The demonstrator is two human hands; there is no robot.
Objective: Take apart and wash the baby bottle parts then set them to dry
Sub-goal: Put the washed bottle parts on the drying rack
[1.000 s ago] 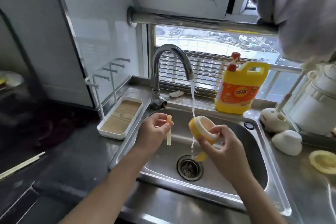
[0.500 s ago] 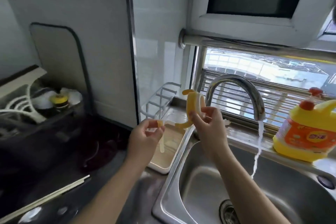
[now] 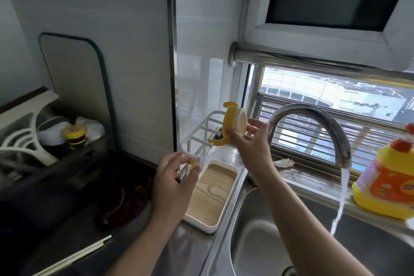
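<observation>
The right hand [image 3: 248, 141] is gripping the collar [image 3: 233, 123] between thumb and fingers. The collar is a glossy yellow plastic ring with a cream inner face and two curved handles. It is being held on edge right at the pegs of the rack [image 3: 185, 151], at its far end. The rack is a white, rounded wire frame with straight pegs jutting sideways, and it is standing in the tray [image 3: 212, 195], a white rectangular dish with rounded corners that is showing a pale wood-grain floor.

The left hand [image 3: 174, 177] is pinching a small yellow part [image 3: 194, 162] between thumb and fingertip, just beside the rack's near corner. The rest of that part is hidden.

The tray is sitting on a brushed steel counter beside the sink [image 3: 264, 237]. The arched chrome tap [image 3: 313, 116] is pouring a white stream of water [image 3: 342, 195] into the steel basin. A yellow plastic jug [image 3: 389, 181] with a red cap is standing on the ledge behind the sink.
</observation>
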